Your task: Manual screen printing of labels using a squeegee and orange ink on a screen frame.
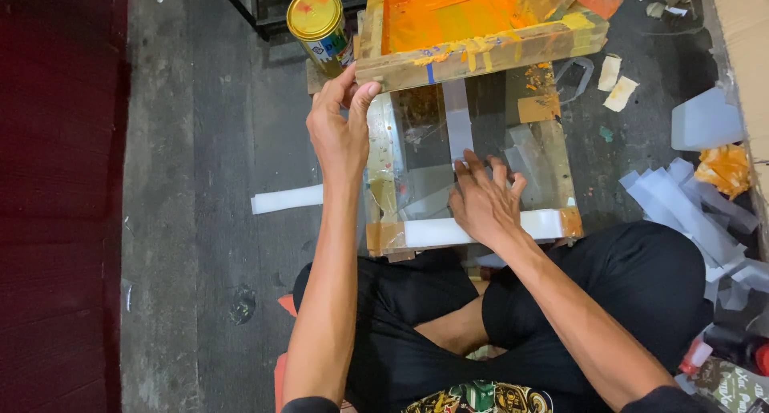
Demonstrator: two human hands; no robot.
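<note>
Grey concrete floor (200, 221), paper scraps (689, 197) strewn beside wooden frame (481, 56).

Tin (318, 22) stood beside frame | white strips (689, 201) lay piled at right | cardboard (741, 44) along right edge

You sit cross-legged on the floor (200, 221) with a wooden base frame (553, 157) directly before your knees. A hinged screen frame (481, 52) stands raised over its far edge. Your left hand (340, 128) grips that screen's near-left corner; your right hand (485, 205) lies flat inside the base, by its near rail. A tin can (318, 20) stands behind the screen's left corner. One strip (287, 198) lies left of the base; a heap of strips (689, 205) lies right.
</note>
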